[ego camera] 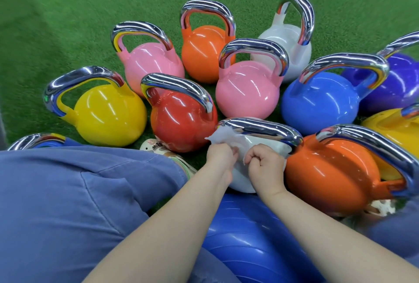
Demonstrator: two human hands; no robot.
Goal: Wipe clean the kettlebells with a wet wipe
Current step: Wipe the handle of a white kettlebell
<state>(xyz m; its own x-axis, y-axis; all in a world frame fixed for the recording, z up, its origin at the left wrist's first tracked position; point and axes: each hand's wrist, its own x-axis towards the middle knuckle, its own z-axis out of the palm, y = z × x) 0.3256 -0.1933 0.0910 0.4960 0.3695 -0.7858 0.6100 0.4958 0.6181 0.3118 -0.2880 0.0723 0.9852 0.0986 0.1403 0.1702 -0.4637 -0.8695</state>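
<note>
A white kettlebell (243, 184) with a chrome handle (263, 130) stands right in front of me, mostly hidden by my hands. A white wet wipe (223, 138) is spread against its upper left side. My left hand (221, 154) pinches the wipe with curled fingers. My right hand (264, 162), fingers also curled, grips the wipe's right part against the bell's body. Several coloured kettlebells ring it: red (179, 124), orange (328, 178), blue (317, 101), pink (247, 92).
More kettlebells stand on the green turf (68, 21): yellow (108, 114), pink (152, 62), orange (201, 51), white (288, 44), purple (399, 83). A blue exercise ball (247, 237) lies under my arms. My blue trouser leg (79, 203) fills the left foreground.
</note>
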